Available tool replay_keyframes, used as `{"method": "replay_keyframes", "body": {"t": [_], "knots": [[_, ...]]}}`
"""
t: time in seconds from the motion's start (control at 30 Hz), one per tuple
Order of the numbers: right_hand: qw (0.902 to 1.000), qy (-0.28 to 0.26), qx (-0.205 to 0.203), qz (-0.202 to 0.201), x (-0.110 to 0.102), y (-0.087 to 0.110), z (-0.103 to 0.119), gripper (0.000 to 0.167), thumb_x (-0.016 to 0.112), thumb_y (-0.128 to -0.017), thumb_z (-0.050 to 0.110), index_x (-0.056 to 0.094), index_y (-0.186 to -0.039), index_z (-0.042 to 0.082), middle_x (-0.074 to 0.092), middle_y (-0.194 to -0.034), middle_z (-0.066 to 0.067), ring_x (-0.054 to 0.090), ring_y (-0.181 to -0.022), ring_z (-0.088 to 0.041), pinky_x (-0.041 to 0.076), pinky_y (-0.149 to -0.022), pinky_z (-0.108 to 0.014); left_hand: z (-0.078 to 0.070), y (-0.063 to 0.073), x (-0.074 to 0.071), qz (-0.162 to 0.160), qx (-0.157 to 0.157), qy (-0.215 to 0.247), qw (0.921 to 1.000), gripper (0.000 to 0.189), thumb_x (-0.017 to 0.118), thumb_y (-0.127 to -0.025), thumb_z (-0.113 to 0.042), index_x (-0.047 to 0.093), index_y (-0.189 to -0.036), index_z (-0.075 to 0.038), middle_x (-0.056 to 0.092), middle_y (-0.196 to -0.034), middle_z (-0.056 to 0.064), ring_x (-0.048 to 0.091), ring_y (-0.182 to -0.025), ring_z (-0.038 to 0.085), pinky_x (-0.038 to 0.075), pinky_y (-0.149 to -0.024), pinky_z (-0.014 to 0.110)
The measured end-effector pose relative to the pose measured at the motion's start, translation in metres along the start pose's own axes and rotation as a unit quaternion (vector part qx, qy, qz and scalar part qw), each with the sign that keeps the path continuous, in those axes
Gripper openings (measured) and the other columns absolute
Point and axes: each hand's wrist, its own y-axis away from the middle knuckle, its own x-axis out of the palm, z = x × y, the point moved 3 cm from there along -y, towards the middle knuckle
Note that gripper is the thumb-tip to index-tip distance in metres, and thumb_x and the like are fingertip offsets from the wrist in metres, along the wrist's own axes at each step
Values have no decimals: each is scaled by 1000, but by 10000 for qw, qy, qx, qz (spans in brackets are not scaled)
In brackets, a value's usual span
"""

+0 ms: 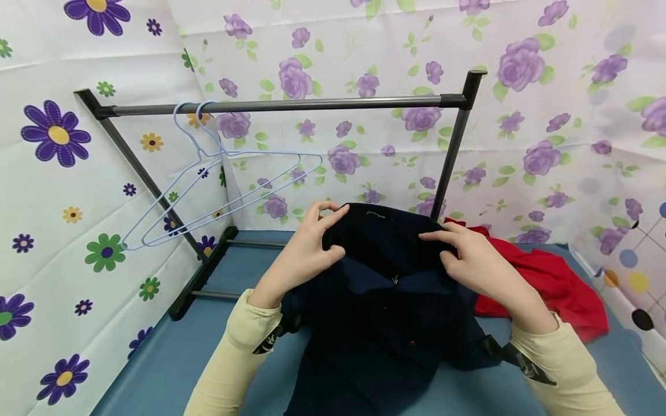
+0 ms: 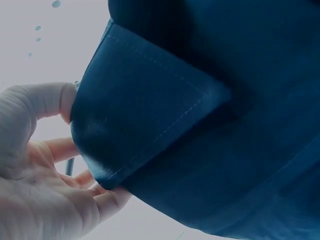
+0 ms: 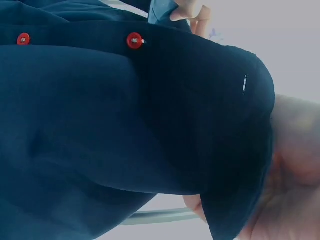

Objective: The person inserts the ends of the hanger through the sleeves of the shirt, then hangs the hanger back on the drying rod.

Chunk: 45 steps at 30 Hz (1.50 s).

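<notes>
Both hands are placed at the collar [image 1: 387, 234] of a navy button-up shirt [image 1: 374, 346]: one end is gripped between the thumb and fingers of the left hand [image 1: 306, 248], and the other is pinched by the right hand [image 1: 476, 263], part of which is hidden behind the cloth in its wrist view. The collar is raised toward the far edge of the blue desk [image 1: 171, 364], while the shirt's body is spread down the middle of that surface. Red buttons [image 3: 134, 40] are sewn along the front, and a stitched border is seen on the collar's point.

Near the desk's far left corner is set a black garment rack [image 1: 338, 104], from whose bar, toward its left end, two light-blue hangers [image 1: 260, 152] are hung. The lower end of the rack's right upright is hidden by the shirt. Toward the far right corner is laid a red garment [image 1: 551, 283], partly covered by the right hand and the shirt. Behind the desk, a wall covering [image 1: 359, 49] is printed with purple roses.

Pale script [image 1: 376, 215] is shown on the collar, too small to be read. White marks on the black wrist straps [image 1: 267, 342] cannot be made out either.
</notes>
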Motion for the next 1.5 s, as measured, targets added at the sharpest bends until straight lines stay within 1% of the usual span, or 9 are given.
{"method": "replay_keyframes", "body": {"t": [0.23, 0.33, 0.6, 0.87, 1.03, 1.13, 1.27, 1.37, 1.5], "knots": [[9992, 244, -287, -140, -6, -2, -4, 57, 56, -94, -1, 47, -150, 5, 39, -147, -27, 47, -61, -19, 39, -59, -36, 2, 3, 2, 349, 34, -44, 9994, 77, 60, -88, 7, 33, -158, -12, 26, -152, 10, 38, -110, 27, 34, -60, 31], [9987, 254, -358, -265, -12, 0, -9, 58, 58, -94, -3, 47, -150, 6, 43, -144, -22, 48, -68, -21, 39, -62, -36, 4, 7, 4, 627, 74, -127, 9979, 79, 59, -89, 9, 31, -159, -13, 25, -150, 8, 44, -83, 19, 33, -60, 29], [9990, -77, -370, -237, -20, 3, -21, 56, 52, -96, -5, 48, -149, 11, 40, -150, -16, 35, -45, -10, 38, -49, -29, 9, 23, 9, 1247, 261, -310, 9914, 81, 56, -92, 6, 23, -161, -19, 24, -145, 2, 26, -56, 7, 34, -59, 25], [9989, -376, -258, -133, -16, 9, -24, 54, 50, -99, -2, 49, -150, 14, 45, -148, -19, 23, -41, -8, 36, -40, -30, 14, 35, 4, 1345, 382, -216, 9899, 80, 55, -94, 3, 22, -162, -26, 21, -151, 3, 24, -54, 8, 34, -58, 28], [9981, -433, -373, -214, -2, 7, -15, 58, 52, -97, -3, 45, -152, 15, 59, -98, -12, 23, -40, -7, 36, -41, -29, 19, 35, 4, 1157, 255, -414, 9921, 78, 54, -95, 3, 23, -161, -22, 18, -159, 4, 25, -52, 6, 34, -58, 28], [9976, -400, -536, -176, 7, 7, -6, 64, 55, -96, -2, 39, -156, 16, 58, -121, -16, 24, -41, -6, 37, -45, -28, 20, 33, 6, 830, 124, -499, 9952, 76, 55, -95, 2, 24, -161, -20, 21, -159, 7, 29, -52, 11, 35, -58, 28], [9961, -321, -763, -296, 14, 7, 2, 70, 58, -96, -1, 33, -159, 16, 41, -152, -17, 22, -43, -3, 38, -47, -27, 20, 29, 9, 432, 24, -419, 9982, 74, 56, -96, -3, 26, -161, -20, 25, -158, 10, 53, -91, 21, 39, -65, 34], [9949, -300, -820, -499, 16, 6, 4, 69, 58, -97, 1, 33, -159, 17, 41, -154, -16, 21, -44, -3, 37, -47, -27, 19, 29, 11, 298, 19, -313, 9991, 71, 59, -98, -8, 28, -160, -20, 27, -158, 11, 42, -129, 31, 43, -77, 42], [9948, -319, -734, -622, 15, 4, 5, 67, 59, -100, 6, 31, -160, 18, 41, -154, -15, 23, -44, -5, 37, -48, -28, 19, 29, 13, 255, 68, -171, 9995, 69, 63, -100, -15, 31, -160, -19, 27, -157, 12, 41, -133, 32, 44, -92, 47]]}}
